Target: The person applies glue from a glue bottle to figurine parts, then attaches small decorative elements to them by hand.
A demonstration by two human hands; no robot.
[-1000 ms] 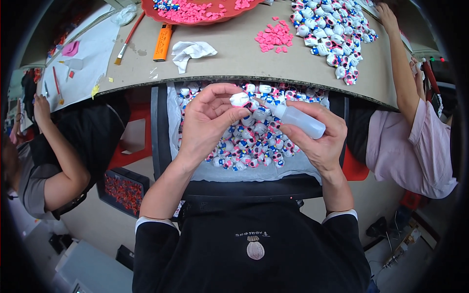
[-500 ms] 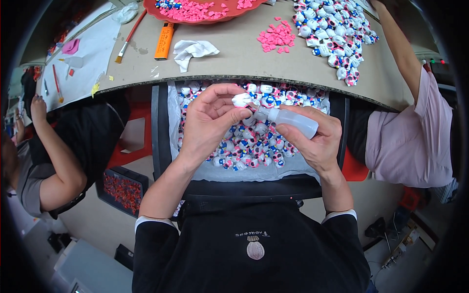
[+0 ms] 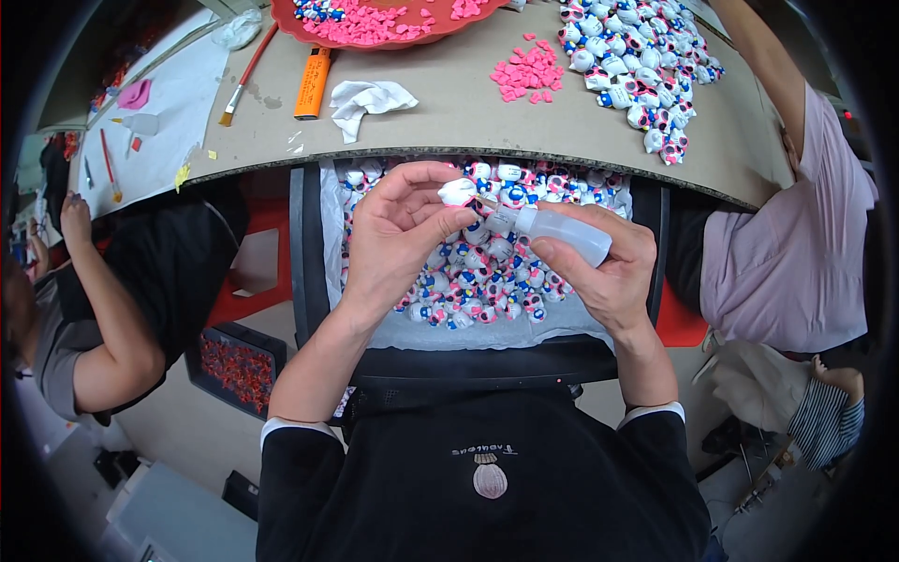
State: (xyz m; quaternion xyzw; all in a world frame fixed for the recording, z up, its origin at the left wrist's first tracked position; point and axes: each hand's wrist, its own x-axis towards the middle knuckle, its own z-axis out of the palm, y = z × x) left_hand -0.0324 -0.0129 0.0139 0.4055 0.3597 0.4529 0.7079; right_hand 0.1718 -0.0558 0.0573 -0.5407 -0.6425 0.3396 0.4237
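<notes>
The grey table [image 3: 449, 126] spans the upper part of the view, as it does one second ago. Below its edge is a dark tray [image 3: 310, 253], lined with white paper and full of small painted figurines [image 3: 468, 276]. At right, a co-worker in a pale pink top [image 3: 782, 262] sits in a changed posture, and behind, a striped sleeve [image 3: 826, 426] now shows more fully. The red plate [image 3: 375, 44] remains on the table.

Above the tray, the right hand [image 3: 609, 262] is closed around a translucent bottle [image 3: 569, 236], which is slightly more to the left than one second ago. The left hand [image 3: 398, 220] pinches one white figurine [image 3: 457, 192] between thumb and fingers; its face now is turned more away. The bottle's tip is at this figurine, but I cannot tell whether they touch.
</notes>
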